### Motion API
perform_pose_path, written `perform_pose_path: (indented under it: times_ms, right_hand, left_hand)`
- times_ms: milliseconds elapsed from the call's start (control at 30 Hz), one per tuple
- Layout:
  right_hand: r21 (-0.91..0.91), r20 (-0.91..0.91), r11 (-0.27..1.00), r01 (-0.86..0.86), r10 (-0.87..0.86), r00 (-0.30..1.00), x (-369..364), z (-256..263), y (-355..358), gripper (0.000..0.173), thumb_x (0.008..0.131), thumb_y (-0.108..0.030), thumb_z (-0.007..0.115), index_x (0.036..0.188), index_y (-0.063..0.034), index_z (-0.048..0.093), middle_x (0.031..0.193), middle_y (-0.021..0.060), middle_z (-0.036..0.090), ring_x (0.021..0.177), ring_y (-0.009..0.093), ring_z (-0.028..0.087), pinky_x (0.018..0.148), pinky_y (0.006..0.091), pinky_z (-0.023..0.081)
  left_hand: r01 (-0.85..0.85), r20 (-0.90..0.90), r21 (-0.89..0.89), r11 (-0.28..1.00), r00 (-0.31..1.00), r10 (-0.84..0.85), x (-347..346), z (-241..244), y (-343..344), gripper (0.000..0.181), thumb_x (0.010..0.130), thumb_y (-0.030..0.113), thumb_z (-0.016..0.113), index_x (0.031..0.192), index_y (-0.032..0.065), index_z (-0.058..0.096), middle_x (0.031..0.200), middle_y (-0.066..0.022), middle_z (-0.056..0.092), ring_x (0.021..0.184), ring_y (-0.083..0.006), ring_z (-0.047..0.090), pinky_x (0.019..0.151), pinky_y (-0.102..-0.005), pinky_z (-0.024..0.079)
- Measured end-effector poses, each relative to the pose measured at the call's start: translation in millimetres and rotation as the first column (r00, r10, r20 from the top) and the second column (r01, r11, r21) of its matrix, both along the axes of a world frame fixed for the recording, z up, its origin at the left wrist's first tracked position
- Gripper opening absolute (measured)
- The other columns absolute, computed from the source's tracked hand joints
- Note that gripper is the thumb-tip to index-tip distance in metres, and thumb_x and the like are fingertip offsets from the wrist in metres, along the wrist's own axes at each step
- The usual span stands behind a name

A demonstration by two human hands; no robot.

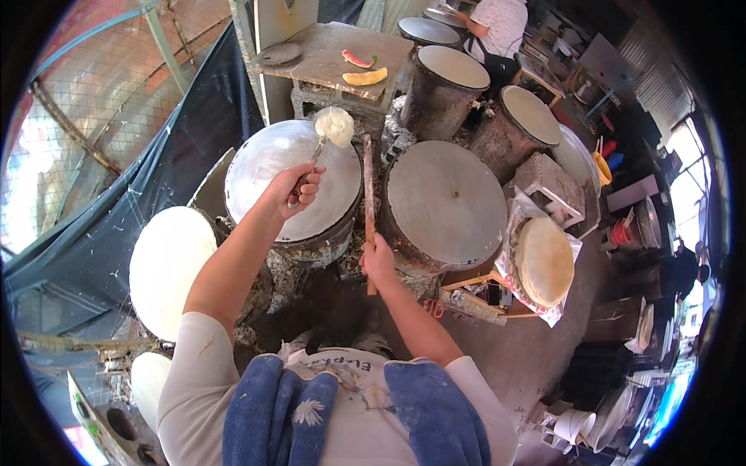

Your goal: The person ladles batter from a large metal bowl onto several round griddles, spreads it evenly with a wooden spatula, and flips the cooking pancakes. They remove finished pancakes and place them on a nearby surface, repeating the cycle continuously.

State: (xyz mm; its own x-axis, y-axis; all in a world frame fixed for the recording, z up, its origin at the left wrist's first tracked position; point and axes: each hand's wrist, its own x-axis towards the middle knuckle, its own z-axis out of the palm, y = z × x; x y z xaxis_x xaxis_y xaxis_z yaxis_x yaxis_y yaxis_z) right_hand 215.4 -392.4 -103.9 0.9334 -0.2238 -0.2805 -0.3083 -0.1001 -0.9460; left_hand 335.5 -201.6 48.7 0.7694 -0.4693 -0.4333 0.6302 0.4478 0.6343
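My left hand (pixel 300 186) grips the handle of a metal tool (pixel 317 152); a pale lump of wet dough or batter (pixel 334 126) covers its far end. This lump hangs over the back right part of a round metal griddle (pixel 262 175) set on a drum stove. In my right hand (pixel 377 262) is a long flat wooden stick (pixel 369 198), smeared pale along its upper length and pointing away from me. It lies over the gap between that griddle and a second, greyer griddle (pixel 446 204). Both griddle surfaces look bare.
A stack of round flatbreads (pixel 546 262) rests on a plastic sheet to the right, beside a concrete block (pixel 551 195). Pale-topped griddles (pixel 172 274) stand left and ahead. Fruit rinds (pixel 365 76) lie on a board table (pixel 326 49). A person (pixel 501 26) works at the far griddles.
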Motion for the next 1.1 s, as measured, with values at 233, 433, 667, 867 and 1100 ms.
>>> perform_pose_path:
  times_ms: [233, 433, 667, 867, 1100]
  right_hand:
    - [0.02, 0.005, 0.999, 0.03, -0.03, 1.0, -9, -13, 16, 0.02, 0.09, -0.009, 0.043, 0.106, 0.0005, 0.05, 0.061, 0.0077, 0.051, 0.039, 0.014, 0.047, 0.036, 0.0278, 0.038]
    - [-0.129, 0.046, 0.991, 0.03, -0.025, 0.999, 2, -14, 37, 0.033, 0.085, -0.008, 0.047, 0.117, 0.0013, 0.049, 0.102, 0.0206, 0.049, 0.069, 0.029, 0.059, 0.059, 0.0387, 0.049]
    - [-0.436, 0.285, 0.897, 0.074, 0.06, 0.957, 29, -26, 49, 0.036, 0.082, -0.005, 0.049, 0.118, -0.0006, 0.052, 0.097, 0.0202, 0.05, 0.083, 0.034, 0.055, 0.072, 0.0403, 0.047]
    - [-0.481, 0.301, 0.863, 0.154, -0.002, 0.954, 18, -15, 54, 0.036, 0.08, -0.004, 0.051, 0.116, 0.001, 0.053, 0.098, 0.0232, 0.051, 0.091, 0.04, 0.053, 0.082, 0.042, 0.044]
    - [-0.538, 0.302, 0.832, 0.137, 0.039, 0.952, 43, -2, 58, 0.036, 0.08, -0.002, 0.049, 0.115, 0.0003, 0.053, 0.097, 0.0232, 0.05, 0.089, 0.04, 0.052, 0.082, 0.0428, 0.044]
  left_hand:
    - [0.068, 0.114, 0.43, 0.9, 0.985, -0.129, 8, -20, 7, 0.026, 0.089, 0.023, 0.049, 0.098, -0.0009, 0.05, 0.064, 0.0001, 0.045, 0.041, -0.0081, 0.041, 0.031, -0.0218, 0.027]
    - [-0.095, 0.324, 0.813, 0.574, 0.893, -0.312, 1, -63, 10, 0.025, 0.088, 0.026, 0.049, 0.083, 0.0023, 0.049, 0.052, -0.0095, 0.05, 0.038, -0.0206, 0.049, 0.034, -0.0333, 0.036]
    - [-0.588, 0.493, 0.807, 0.052, 0.624, -0.606, -8, -108, 22, 0.029, 0.083, 0.019, 0.053, 0.11, 0.0077, 0.05, 0.09, -0.0178, 0.059, 0.082, -0.0356, 0.059, 0.07, -0.0451, 0.048]
    - [-0.607, 0.469, 0.794, -0.033, 0.647, -0.601, -7, -101, 41, 0.038, 0.081, 0.017, 0.055, 0.117, 0.0135, 0.046, 0.097, -0.0146, 0.055, 0.082, -0.034, 0.06, 0.068, -0.0445, 0.048]
    - [-0.601, 0.49, 0.798, -0.043, 0.689, -0.534, 0, -107, 60, 0.039, 0.081, 0.017, 0.055, 0.118, 0.0154, 0.046, 0.097, -0.0138, 0.055, 0.081, -0.0349, 0.059, 0.068, -0.046, 0.048]
